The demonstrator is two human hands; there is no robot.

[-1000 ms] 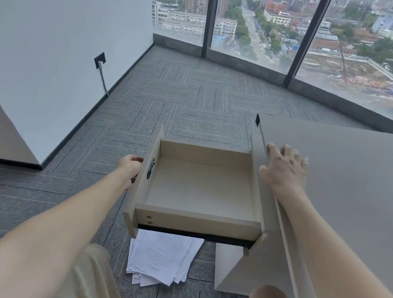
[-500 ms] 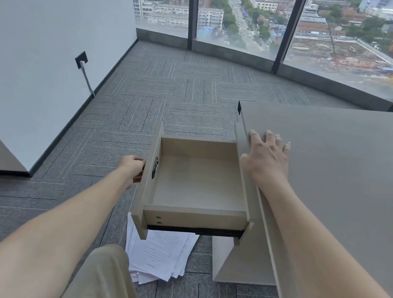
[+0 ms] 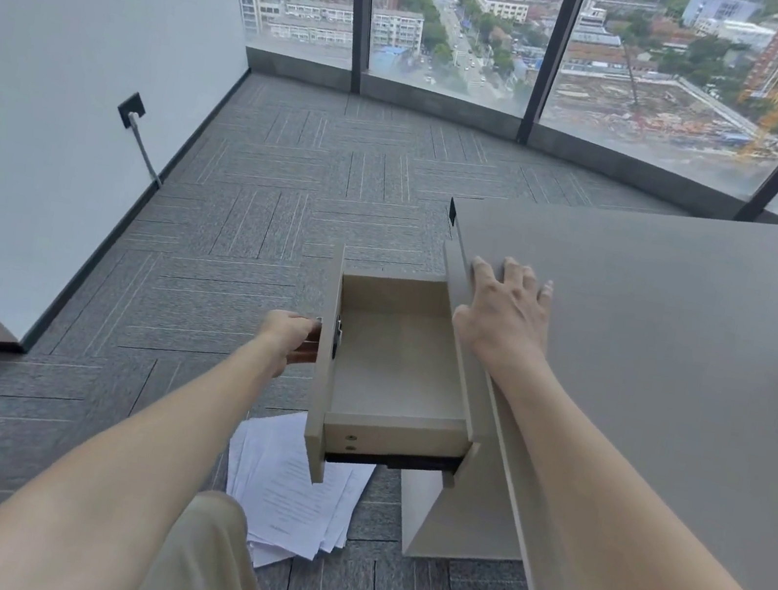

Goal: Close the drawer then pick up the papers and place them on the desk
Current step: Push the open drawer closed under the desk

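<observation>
An empty light-wood drawer [image 3: 396,363] sticks out to the left from under the grey desk [image 3: 676,353], about half open. My left hand [image 3: 289,337] presses against the outside of the drawer front at its handle, fingers curled. My right hand [image 3: 507,314] lies flat with spread fingers on the desk's left edge, holding nothing. A loose stack of printed white papers [image 3: 292,490] lies on the carpet below the drawer, partly hidden by the drawer front.
Grey carpet tiles cover the floor. A white wall with a black socket and cable [image 3: 131,115] runs along the left. Floor-to-ceiling windows [image 3: 453,22] stand at the back. My knee in beige trousers [image 3: 200,551] is beside the papers.
The drawer has slid to the right, further into the desk, with my left hand following its front. My right hand stayed on the desk edge. More of the papers shows.
</observation>
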